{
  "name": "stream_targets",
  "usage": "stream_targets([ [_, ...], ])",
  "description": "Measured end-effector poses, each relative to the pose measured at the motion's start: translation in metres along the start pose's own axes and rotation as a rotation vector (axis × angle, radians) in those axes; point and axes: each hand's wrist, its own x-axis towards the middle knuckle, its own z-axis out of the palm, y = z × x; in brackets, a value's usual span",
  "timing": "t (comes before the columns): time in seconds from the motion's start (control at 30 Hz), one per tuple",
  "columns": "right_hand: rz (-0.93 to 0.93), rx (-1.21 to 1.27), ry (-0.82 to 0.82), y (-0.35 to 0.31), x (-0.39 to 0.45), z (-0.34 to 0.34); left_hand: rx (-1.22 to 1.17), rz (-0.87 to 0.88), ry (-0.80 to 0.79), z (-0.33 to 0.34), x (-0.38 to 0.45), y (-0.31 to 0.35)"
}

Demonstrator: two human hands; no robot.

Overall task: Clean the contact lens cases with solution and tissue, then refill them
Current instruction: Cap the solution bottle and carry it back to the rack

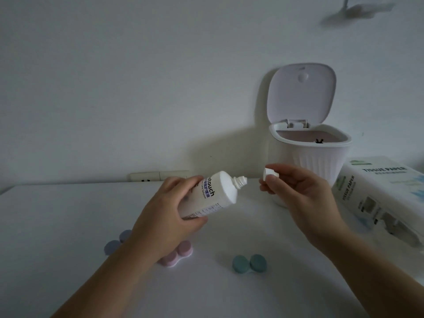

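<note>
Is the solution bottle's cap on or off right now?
Off. The solution bottle, held tilted in the left hand, shows its bare threaded nozzle; the right hand pinches the white cap apart from it.

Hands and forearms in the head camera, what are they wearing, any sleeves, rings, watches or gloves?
Nothing is worn on either. The left hand and right hand are bare, with no gloves, and no rings show on the fingers. Both forearms are uncovered to the frame edge: no sleeves, watch or bracelet in view. The dim light leaves finer detail unclear.

Left hand (165, 212) grips uncapped solution bottle (213, 195) (tilted); right hand (296, 191) pinches cap (270, 173).
</note>
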Motion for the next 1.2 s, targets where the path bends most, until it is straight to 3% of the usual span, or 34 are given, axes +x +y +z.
stream_targets([
  [0.4,-0.006,-0.244,-0.259,0.005,-0.009,0.001,0.075,0.081,-0.02,-0.006,-0.001,0.009],
  [0.67,-0.065,-0.441,-0.221,0.005,-0.008,0.003,0.117,0.136,0.029,-0.008,-0.001,0.017],
  [0.83,-0.004,-0.625,-0.15,0.007,-0.008,0.002,0.08,0.143,-0.004,-0.004,-0.003,0.019],
  [0.93,-0.029,-0.549,-0.163,0.005,-0.005,-0.002,0.077,0.127,0.001,-0.003,-0.002,0.019],
  [1.07,-0.063,-0.397,-0.298,0.008,-0.008,-0.003,0.075,0.12,0.02,-0.005,-0.001,0.016],
  [1.2,-0.082,-0.475,-0.281,0.01,-0.011,0.003,0.084,0.121,0.025,-0.006,-0.001,0.015],
])
